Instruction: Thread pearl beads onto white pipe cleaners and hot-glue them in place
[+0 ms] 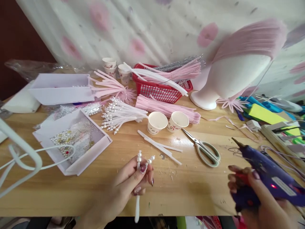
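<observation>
My left hand (133,184) is closed around white pipe-cleaner stems tipped with pearls (139,157), held upright over the wooden table's (71,190) front edge. My right hand (252,194) grips a purple hot glue gun (264,171) at the lower right, its nozzle pointing up and left, a red light glowing on its side. Between the hands lie loose white stems (159,147) and grey-handled scissors (205,148). Two paper cups (166,121) lie on their sides just beyond.
A pile of pearl-tipped stems (119,116) and pink strips (166,108) lie mid-table. A red basket (157,90) holds more strips. White trays (73,140) with beads sit left. A white foam head (231,79) stands right, with coloured tools behind it.
</observation>
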### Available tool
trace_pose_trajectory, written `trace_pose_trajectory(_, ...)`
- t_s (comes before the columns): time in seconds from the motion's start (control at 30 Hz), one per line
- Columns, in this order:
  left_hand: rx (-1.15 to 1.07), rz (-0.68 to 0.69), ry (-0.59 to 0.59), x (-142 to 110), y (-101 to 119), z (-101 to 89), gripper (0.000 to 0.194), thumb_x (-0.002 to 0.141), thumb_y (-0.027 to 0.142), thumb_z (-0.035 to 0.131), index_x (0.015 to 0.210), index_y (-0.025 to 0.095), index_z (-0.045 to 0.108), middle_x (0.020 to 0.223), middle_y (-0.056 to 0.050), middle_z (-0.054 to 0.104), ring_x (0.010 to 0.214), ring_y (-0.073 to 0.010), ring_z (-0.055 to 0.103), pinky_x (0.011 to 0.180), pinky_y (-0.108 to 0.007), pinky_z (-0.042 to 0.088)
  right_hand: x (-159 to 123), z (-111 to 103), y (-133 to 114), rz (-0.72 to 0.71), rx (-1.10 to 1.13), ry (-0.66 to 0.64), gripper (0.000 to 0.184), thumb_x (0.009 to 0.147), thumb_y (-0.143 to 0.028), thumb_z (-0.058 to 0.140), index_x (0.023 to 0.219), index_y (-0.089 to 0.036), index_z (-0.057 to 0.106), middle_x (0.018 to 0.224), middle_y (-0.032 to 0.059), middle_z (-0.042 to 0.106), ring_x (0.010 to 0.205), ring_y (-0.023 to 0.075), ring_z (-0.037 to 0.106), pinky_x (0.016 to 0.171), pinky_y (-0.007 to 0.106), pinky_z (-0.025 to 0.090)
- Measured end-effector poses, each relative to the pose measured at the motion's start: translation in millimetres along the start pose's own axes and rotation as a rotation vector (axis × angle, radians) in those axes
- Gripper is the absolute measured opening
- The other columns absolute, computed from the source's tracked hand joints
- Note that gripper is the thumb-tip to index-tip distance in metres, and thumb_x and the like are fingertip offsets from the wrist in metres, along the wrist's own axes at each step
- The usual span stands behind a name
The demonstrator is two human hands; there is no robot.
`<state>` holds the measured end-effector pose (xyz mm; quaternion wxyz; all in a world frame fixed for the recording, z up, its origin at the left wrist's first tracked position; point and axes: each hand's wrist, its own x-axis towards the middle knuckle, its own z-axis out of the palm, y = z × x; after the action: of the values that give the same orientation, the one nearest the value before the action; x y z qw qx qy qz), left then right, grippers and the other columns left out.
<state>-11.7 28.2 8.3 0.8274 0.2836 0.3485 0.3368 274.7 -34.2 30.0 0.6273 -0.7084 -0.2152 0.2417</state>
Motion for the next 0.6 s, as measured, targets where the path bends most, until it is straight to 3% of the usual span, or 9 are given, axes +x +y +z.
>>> trace_pose_trajectory(0.03, -0.008, -0.004, -0.022, 0.7, -3.5, 0.3, 0.042, 0.083, 0.055, 0.077, 0.091, 0.016, 0.065, 0.078, 0.001, 0.060, 0.054, -0.0040, 0.027, 0.055, -0.022, 0.025, -14.5, 7.5, 0.6, 0.051, 0.054, -0.080, 0.042, 0.052, -0.046, 0.093, 0.077, -0.022, 0.070, 0.076, 0.0050, 0.072, 0.048, 0.0155, 0.059, 0.036, 0.025, 0.045)
trace_pose_trajectory(0.1, -0.001, -0.029, -0.068, 0.4, -9.5, 4.1, 0.043, 0.083, 0.057, 0.076, 0.091, 0.016, 0.066, 0.078, 0.001, 0.060, 0.054, -0.0050, 0.029, 0.055, -0.023, 0.027, -41.9, 27.7, 4.2, 0.166, 0.258, -0.264, 0.034, 0.059, -0.039, 0.095, 0.078, -0.024, 0.071, 0.078, 0.0022, 0.073, 0.053, 0.0140, 0.063, 0.042, 0.022, 0.051)
trace_pose_trajectory(0.2, 0.074, -0.071, -0.062, -2.5, -13.6, 14.3, 0.046, 0.085, 0.062, 0.070, 0.092, 0.017, 0.066, 0.074, 0.001, 0.060, 0.055, -0.0069, 0.032, 0.056, -0.025, 0.029, -73.2, 61.5, 12.7, 0.177, 0.287, -0.254, 0.032, 0.066, -0.034, 0.094, 0.092, -0.026, 0.078, 0.098, 0.0048, 0.079, 0.083, 0.0212, 0.075, 0.064, 0.023, 0.060)
trace_pose_trajectory(0.3, 0.145, -0.052, -0.041, -4.3, -13.2, 21.0, 0.047, 0.088, 0.065, 0.065, 0.087, 0.017, 0.063, 0.071, 0.001, 0.058, 0.056, -0.0085, 0.034, 0.057, -0.026, 0.031, -89.1, 83.2, 17.6, 0.279, 0.264, -0.403, 0.031, 0.070, -0.043, 0.091, 0.092, -0.024, 0.080, 0.095, 0.0075, 0.081, 0.089, 0.0272, 0.077, 0.076, 0.032, 0.062)
trace_pose_trajectory(0.4, 0.221, -0.032, -0.072, -3.2, -13.1, 20.2, 0.049, 0.089, 0.066, 0.060, 0.084, 0.018, 0.063, 0.067, 0.003, 0.051, 0.057, -0.0099, 0.034, 0.057, -0.026, 0.033, -93.1, 88.9, 16.0, 0.367, 0.218, -0.466, 0.029, 0.072, -0.044, 0.090, 0.089, -0.022, 0.081, 0.092, 0.0087, 0.082, 0.087, 0.0277, 0.077, 0.070, 0.032, 0.061)
trace_pose_trajectory(0.6, 0.278, -0.020, -0.083, 0.0, -16.1, 15.1, 0.047, 0.095, 0.062, 0.054, 0.090, 0.017, 0.067, 0.071, 0.001, 0.055, 0.058, -0.0100, 0.035, 0.057, -0.026, 0.033, -86.8, 84.5, 16.1, 0.271, 0.158, -0.494, 0.016, 0.079, -0.034, 0.086, 0.086, -0.020, 0.083, 0.086, 0.0081, 0.081, 0.071, 0.0226, 0.074, 0.053, 0.027, 0.055)
